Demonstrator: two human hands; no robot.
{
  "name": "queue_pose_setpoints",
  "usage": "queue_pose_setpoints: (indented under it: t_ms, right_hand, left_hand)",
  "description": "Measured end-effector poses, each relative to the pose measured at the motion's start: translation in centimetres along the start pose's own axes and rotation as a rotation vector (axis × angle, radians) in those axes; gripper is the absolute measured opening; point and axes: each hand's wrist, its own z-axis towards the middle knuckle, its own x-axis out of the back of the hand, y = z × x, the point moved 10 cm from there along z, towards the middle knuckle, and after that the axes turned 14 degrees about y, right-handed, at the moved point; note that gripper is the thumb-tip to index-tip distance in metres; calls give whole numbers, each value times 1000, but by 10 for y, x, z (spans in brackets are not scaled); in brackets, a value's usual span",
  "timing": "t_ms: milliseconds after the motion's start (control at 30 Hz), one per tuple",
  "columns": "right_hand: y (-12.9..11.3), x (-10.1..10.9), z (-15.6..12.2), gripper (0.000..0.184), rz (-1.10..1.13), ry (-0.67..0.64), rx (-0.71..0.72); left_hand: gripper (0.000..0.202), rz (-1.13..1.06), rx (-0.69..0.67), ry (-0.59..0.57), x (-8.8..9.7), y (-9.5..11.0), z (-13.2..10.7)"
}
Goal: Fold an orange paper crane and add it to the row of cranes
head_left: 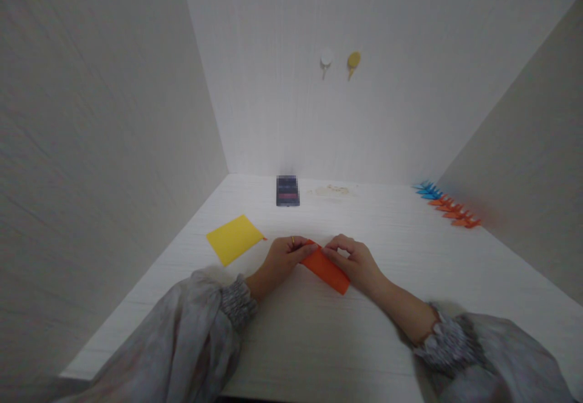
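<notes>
Centrally, left fingers [301,251], right fingers [336,247] pinching orange paper [326,272], yellow sheet [234,239], phone [287,191] nearby

Both forearms reach in from the near side, covered by loose grey sleeves gathered at the wrists, and angle inward until the hands almost meet in the middle. The left hand [283,258] lies palm down, fingers curled low, a ring on one finger. The right hand [357,262] faces it, knuckles raised, thumb and fingertips pinched together
</notes>
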Motion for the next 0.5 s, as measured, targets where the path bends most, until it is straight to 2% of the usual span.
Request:
queue_pose_setpoints:
  t_ms: [400,500]
  right_hand:
    - [-1,1,1,14,16,13,4]
    - [1,0,1,13,29,6,-7]
  left_hand:
    - [25,-9,6,-21,-2,2,-1]
    - [25,-11,-25,18,2,8,0]
